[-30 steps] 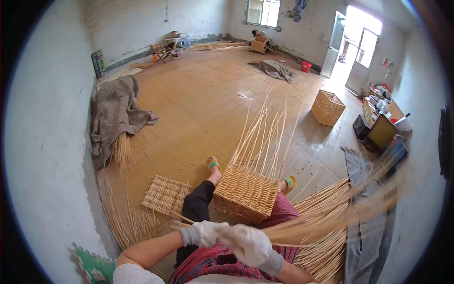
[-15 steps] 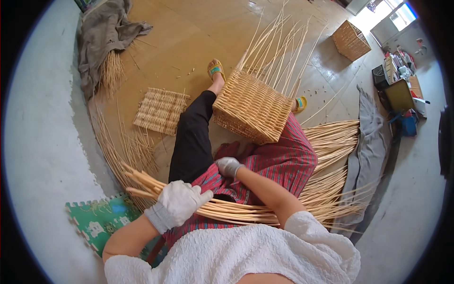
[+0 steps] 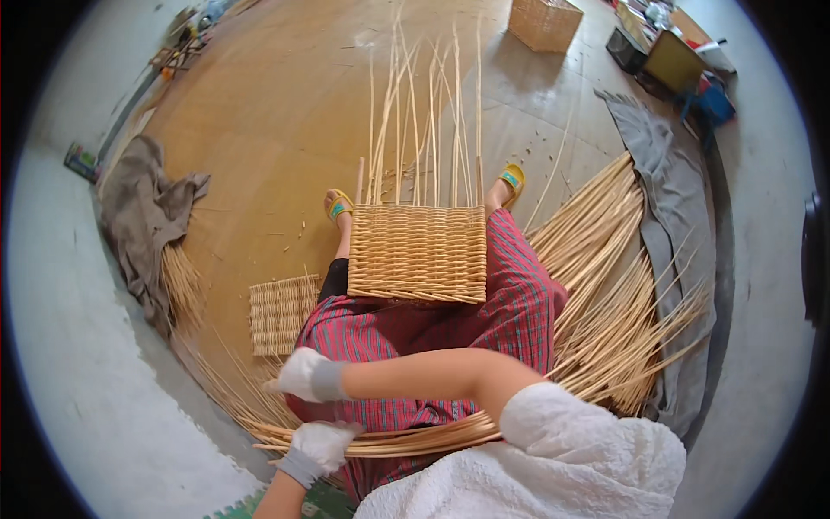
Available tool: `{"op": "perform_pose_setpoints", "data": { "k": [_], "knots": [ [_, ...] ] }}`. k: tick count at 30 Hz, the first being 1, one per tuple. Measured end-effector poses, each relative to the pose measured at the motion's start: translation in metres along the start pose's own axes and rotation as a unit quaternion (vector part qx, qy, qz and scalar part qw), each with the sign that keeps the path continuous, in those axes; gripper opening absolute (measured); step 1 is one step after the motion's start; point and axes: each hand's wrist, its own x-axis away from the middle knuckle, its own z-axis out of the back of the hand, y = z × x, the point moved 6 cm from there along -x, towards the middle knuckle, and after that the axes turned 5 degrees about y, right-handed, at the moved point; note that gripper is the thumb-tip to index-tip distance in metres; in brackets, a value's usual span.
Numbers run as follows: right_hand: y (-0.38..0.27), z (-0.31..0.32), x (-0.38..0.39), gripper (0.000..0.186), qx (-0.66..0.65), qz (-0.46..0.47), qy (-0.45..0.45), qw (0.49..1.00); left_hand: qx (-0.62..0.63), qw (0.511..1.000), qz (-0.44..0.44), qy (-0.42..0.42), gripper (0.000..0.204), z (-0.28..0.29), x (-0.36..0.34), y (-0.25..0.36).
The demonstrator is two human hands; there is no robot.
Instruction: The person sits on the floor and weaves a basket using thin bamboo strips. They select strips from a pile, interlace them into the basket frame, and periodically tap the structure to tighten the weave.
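My left hand (image 3: 320, 448) in a white glove is closed on a bundle of pale canes (image 3: 458, 430) lying across my lap. My right hand (image 3: 303, 374), also gloved, reaches left above that bundle, near my striped red cloth; its fingers are smeared by motion. A woven rectangular piece (image 3: 417, 253) rests between my knees, with long loose canes (image 3: 418, 112) standing out from its far edge. A smaller woven mat (image 3: 278, 313) lies on the floor at my left.
Piles of canes (image 3: 596, 285) lie at my right by a grey cloth (image 3: 666, 242). A brown cloth (image 3: 143, 225) covers canes at the left. Further off stand a woven box (image 3: 545, 24) and cluttered items (image 3: 670, 60) by the right wall.
My right hand has moved left across my lap, while my left hand stays on the bundle, which sits lower. The view has tilted down and turned, and the woven piece now appears squarer on.
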Motion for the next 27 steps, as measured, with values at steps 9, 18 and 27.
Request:
{"op": "perform_pose_setpoints", "data": {
  "k": [9, 18, 27],
  "knots": [
    [0.195, -0.012, 0.252, 0.069, 0.254, -0.305, 0.279, 0.875, 0.448, 0.874, -0.181, 0.052, 0.071, 0.14, -0.139, -0.033],
    [0.126, -0.023, 0.272, 0.067, 0.023, -0.296, 0.328, 0.897, 0.571, 0.709, 0.155, 0.384, 0.028, 0.047, -0.324, -0.205],
    [0.172, 0.046, 0.296, 0.058, -0.234, -0.58, 0.259, 0.736, 0.653, 0.585, 0.123, 0.464, 0.016, -0.018, -0.233, -0.126]
  ]
}}
